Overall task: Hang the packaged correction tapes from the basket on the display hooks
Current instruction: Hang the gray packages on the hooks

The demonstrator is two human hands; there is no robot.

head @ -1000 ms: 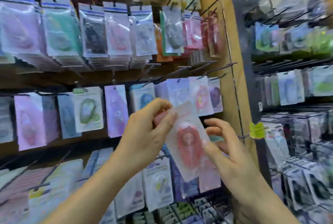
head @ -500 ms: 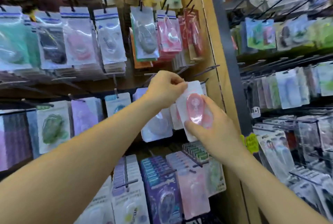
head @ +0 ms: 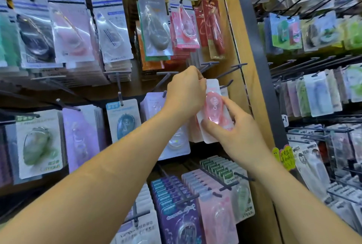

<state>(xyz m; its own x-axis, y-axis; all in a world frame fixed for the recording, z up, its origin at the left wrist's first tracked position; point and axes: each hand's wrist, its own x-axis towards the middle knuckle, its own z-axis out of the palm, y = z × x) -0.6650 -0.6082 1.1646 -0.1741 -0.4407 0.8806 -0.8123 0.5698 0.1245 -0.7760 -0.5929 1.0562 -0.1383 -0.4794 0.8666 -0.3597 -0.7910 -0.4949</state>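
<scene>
Step in hand: threading the pack [head: 213,106] onto the middle row, right end of the board. Your left hand [head: 185,94] pinches its top edge. Your right hand [head: 238,136] clamps the lower half, thumb on one side and fingers [head: 228,104] on the other. The hang hole is hidden, so seating cannot be told. A hook [head: 227,85] shows just right of the top. Steer the hole with the left hand, hold the card level, push straight back. Pack: white card, clear blister, pink oval tape, upright, in front of hung packs [head: 193,132].
</scene>
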